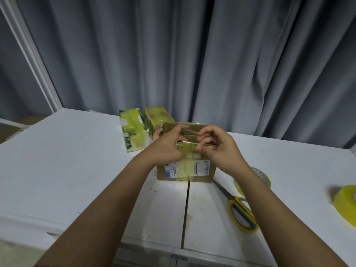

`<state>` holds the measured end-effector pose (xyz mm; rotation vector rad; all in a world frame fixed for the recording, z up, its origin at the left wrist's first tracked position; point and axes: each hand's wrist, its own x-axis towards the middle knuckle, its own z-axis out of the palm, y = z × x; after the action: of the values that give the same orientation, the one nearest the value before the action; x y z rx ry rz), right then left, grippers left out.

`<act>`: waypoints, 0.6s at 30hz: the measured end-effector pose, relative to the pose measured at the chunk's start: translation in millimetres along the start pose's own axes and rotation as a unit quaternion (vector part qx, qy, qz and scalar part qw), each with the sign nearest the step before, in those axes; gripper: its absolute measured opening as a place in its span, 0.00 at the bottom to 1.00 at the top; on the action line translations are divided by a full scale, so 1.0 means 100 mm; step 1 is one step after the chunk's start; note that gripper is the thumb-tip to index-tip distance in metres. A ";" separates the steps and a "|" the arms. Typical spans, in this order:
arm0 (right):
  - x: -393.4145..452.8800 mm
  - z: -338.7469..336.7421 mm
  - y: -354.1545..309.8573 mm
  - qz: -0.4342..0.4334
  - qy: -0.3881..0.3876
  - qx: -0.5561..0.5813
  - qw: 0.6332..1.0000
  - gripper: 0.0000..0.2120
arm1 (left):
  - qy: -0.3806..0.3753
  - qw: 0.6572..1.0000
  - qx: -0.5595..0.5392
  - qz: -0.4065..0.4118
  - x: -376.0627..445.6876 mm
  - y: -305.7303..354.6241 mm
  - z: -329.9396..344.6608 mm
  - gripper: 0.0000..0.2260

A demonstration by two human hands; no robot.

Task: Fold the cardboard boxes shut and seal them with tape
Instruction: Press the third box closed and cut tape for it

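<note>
A brown cardboard box [200, 173] with a white shipping label and old yellowish tape on its front stands at the middle of the white table [77, 160]. Its top flaps are partly folded in. My left hand [167, 146] grips the near left top edge, fingers curled over the flaps. My right hand [215, 145] is over the near right top edge, thumb and fingertips pinching the near flap. Two rolls of yellowish tape lie to the right: one roll [260, 175] behind my right forearm, another tape roll [344, 203] at the frame's right edge.
Two boxes wrapped in yellow tape stand behind the open box, one box [133, 130] to the left and a second box [157, 117] further back. Yellow-handled scissors [240, 211] lie right of the box. Grey curtains [192, 54] hang behind the table.
</note>
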<state>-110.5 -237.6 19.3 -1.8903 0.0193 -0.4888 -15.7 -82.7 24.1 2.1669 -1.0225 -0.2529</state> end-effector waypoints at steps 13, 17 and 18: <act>0.01 0.04 0.09 -0.031 0.014 -0.030 0.999 0.18 | 0.011 1.000 0.007 -0.009 0.04 -0.01 0.02 0.31; 0.00 0.06 0.12 -0.041 0.034 -0.027 0.998 0.19 | 0.045 0.999 -0.001 -0.015 0.06 -0.01 0.07 0.30; 0.00 0.06 0.12 -0.043 0.036 -0.027 0.998 0.19 | 0.057 0.998 -0.005 -0.015 0.07 -0.01 0.09 0.30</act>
<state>-106.1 -236.7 6.8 -1.9326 -0.0019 -0.6202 -14.2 -91.8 17.9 2.1632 -0.9227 -0.1457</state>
